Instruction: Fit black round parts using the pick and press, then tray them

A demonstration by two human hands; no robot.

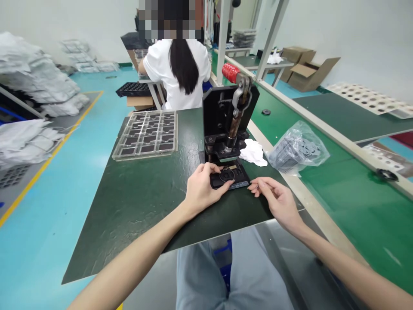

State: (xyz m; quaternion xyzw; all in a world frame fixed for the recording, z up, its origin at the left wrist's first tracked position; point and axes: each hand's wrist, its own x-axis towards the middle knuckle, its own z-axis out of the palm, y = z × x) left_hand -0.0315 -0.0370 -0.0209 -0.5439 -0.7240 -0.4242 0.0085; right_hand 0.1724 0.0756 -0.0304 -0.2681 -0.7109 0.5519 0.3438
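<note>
The left hand (pixel 201 187) has its fingers spread a bit wide, with the thumb on the near side and the fingertips on the far side of a flat black piece (pixel 227 175). The piece lies on the black base (pixel 244 174), at the foot of the hand press (pixel 234 125). The right hand (pixel 280 200) is by the base's near right corner, its thumb and fingertips close together; I cannot tell if they hold anything small. The worst thing could be a pinch: the left fingertips are near the space under the press head (pixel 227 153), and if the red handle (pixel 230 72) were pulled now, the head might squash them. The piece could also get bent or cracked if it sat crooked, because a push from above would land on one side first. If the left fingers slid, they could nudge it out of line. The white cloth (pixel 253 153) is close beside the press, so a loose bit could get caught underneath. A bump from the right hand could shift the base on the table (pixel 145 193).
</note>
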